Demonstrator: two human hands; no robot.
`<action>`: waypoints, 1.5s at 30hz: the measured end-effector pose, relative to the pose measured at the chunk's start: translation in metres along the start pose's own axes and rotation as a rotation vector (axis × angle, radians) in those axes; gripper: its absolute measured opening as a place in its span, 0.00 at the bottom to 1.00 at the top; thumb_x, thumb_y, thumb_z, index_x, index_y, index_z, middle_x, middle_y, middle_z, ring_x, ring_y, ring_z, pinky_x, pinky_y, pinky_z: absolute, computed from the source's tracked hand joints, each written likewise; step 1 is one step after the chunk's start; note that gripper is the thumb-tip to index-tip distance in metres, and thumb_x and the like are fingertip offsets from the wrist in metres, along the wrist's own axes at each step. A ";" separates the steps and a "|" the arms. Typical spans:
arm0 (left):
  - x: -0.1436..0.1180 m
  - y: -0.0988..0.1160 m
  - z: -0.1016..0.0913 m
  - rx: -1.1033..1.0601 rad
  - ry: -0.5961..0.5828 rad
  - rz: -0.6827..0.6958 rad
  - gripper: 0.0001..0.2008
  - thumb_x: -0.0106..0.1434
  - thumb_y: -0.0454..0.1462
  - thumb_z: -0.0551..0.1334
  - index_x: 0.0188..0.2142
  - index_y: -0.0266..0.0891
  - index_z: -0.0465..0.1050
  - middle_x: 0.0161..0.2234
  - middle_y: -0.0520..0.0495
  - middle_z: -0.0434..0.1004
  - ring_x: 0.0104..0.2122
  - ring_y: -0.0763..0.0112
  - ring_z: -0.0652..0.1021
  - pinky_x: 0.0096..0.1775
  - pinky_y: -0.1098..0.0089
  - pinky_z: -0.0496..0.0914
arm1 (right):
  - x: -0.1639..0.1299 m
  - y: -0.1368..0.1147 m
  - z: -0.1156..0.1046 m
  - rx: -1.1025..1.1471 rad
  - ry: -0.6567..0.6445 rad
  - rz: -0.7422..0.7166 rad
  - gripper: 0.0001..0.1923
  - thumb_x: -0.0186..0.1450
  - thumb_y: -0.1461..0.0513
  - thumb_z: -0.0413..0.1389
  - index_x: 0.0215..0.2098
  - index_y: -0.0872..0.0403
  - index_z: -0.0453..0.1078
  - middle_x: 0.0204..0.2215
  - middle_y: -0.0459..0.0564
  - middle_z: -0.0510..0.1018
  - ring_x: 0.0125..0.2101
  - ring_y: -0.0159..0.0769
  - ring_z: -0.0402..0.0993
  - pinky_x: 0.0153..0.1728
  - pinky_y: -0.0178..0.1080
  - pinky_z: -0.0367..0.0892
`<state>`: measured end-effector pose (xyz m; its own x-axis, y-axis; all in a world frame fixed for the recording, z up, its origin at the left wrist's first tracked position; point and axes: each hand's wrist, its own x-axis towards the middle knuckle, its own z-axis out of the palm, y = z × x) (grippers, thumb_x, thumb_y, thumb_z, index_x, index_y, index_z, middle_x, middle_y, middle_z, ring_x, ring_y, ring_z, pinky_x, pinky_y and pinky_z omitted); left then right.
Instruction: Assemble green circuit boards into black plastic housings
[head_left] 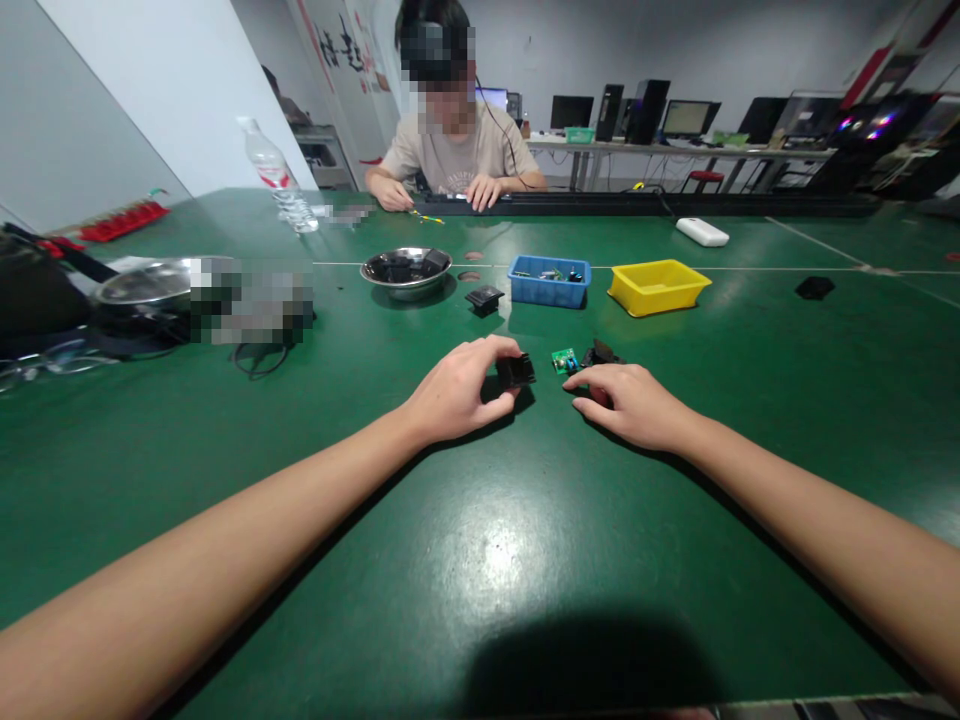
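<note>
Gripping a small black housing (514,371) between thumb and fingers, the left hand (469,390) holds it just above or on the green table (420,580); can't tell which. Head view, only one. Right hand (637,405): thumb and forefinger parted, nothing clearly pinched, fingertips just beside a small green circuit board (564,361). Contact with board unclear. Dark black part (600,352) sits right beyond the right knuckles, partly hidden; touching or not, can't say. Board lies on the table, between housing and black part.

Step in hand, my judgement: housing secured in the left, right hand at the loose parts, apparently at picking up or sorting. Next move seems to call for a careful edge pinch on the board, left grip steady, housing turned so its opening can be seen.

Around: another black piece (484,299) in front of the blue bin (550,290), which has small parts inside; yellow bin (660,298) to its right; steel bowl (409,288) with black pieces. Co-worker (457,160) opposite, hands near coloured wires (427,217).
</note>
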<state>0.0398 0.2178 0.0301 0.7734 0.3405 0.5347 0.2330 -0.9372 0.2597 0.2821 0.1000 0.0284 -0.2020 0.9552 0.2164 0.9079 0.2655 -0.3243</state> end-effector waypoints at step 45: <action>0.003 -0.004 0.000 0.025 -0.007 0.038 0.11 0.66 0.37 0.64 0.47 0.37 0.72 0.43 0.43 0.80 0.42 0.60 0.77 0.46 0.60 0.70 | 0.006 0.044 -0.003 0.138 0.328 0.146 0.18 0.60 0.64 0.60 0.50 0.54 0.76 0.45 0.53 0.83 0.44 0.45 0.81 0.49 0.46 0.74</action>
<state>0.0417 0.2228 0.0307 0.7860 0.3037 0.5385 0.2178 -0.9512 0.2186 0.3216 0.1174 0.0180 0.0744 0.8974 0.4349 0.8560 0.1663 -0.4895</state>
